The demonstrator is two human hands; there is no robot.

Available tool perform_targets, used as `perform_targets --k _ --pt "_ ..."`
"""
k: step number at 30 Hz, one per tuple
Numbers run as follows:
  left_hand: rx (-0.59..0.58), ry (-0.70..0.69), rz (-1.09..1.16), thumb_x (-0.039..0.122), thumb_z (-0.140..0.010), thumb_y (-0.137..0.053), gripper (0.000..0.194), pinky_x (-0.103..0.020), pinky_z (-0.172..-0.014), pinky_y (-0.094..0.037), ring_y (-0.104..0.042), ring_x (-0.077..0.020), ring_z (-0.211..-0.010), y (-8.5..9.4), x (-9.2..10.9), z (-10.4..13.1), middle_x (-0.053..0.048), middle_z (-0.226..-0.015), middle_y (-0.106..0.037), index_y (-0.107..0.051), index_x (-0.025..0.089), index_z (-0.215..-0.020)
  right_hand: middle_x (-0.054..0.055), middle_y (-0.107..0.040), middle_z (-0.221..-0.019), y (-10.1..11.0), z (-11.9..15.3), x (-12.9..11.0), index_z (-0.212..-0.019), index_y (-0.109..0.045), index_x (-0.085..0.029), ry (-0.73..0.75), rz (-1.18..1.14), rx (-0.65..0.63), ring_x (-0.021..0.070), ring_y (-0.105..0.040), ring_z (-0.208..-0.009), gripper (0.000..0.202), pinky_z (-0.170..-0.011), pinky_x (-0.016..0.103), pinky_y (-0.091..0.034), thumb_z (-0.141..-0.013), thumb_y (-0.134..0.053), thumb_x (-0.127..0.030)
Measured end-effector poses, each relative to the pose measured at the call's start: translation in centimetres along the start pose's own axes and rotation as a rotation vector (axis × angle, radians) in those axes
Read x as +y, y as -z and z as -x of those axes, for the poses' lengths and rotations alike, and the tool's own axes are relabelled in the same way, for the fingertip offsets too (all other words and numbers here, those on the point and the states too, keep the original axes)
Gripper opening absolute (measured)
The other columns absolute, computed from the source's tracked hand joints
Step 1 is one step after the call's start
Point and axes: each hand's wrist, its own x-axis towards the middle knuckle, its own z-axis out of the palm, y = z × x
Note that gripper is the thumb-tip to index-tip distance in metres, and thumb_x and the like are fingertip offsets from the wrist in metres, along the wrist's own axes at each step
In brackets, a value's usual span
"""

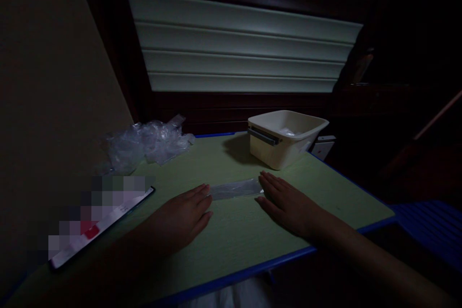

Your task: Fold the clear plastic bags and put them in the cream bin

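The clear plastic strip [236, 189] lies between the two hands [186, 214] [288, 204].

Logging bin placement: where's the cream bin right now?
In the head view, the cream bin sits at the table's far right, just beyond the right hand.

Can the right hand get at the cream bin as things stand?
Probably yes: the bin stands just beyond the right hand, with only bare tabletop visible between them.
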Motion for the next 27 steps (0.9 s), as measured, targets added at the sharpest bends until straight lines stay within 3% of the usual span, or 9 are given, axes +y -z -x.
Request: perform_targets --k 8,13,22,27 --pt "0.056 0.055 -0.027 0.024 -0.088 -0.038 0.03 -0.039 -0.088 -0.044 -0.054 -0.0254 -0.105 -0.1 0.2 0.2 -0.015 -0.115 -0.058 -0.058 0.012 -0.107 0.02 -0.04 -0.134 0.8 0.0 -1.0 -0.129 -0.042 -0.004 0.01 -0.023 0.025 0.0293 -0.037 -0.124 0.057 -0.101 0.044 -0.033 -0.089 -0.033 -0.044" --pt "0.052 0.088 0.017 0.02 -0.086 -0.043 0.026 -0.042 -0.078 -0.046 -0.054 -0.0266 -0.092 0.4 0.5 0.2 -0.012 -0.099 -0.057 -0.057 0.014 -0.108 0.022 -0.035 -0.137 1.1 -0.7 -1.3 -0.133 -0.034 -0.002 0.08 0.003 0.012 0.0286 -0.038 -0.124 0.059 -0.1 0.041 -0.035 -0.089 -0.035 -0.041" --pt "0.121 -0.007 0.097 0.016 -0.086 -0.042 0.026 -0.041 -0.082 -0.044 -0.051 -0.0251 -0.095 -0.2 0.2 0.2 -0.011 -0.102 -0.056 -0.052 0.014 -0.11 0.024 -0.04 -0.133 0.9 -3.9 -5.0 -0.13 -0.037 0.0 0.481 -0.017 0.099 0.0268 -0.037 -0.124 0.05 -0.101 0.04 -0.033 -0.088 -0.041 -0.028" --pt "0.218 -0.103 0.229 0.012 -0.084 -0.04 0.025 -0.037 -0.083 -0.044 -0.054 -0.0219 -0.092 -0.4 0.3 0.2 -0.009 -0.097 -0.06 -0.054 0.014 -0.105 0.015 -0.053 -0.124 0.4 -4.8 -5.2 -0.117 -0.052 -0.008 0.536 -0.134 0.022 0.0205 -0.048 -0.115 0.035 -0.097 0.031 -0.038 -0.089 -0.037 -0.022"
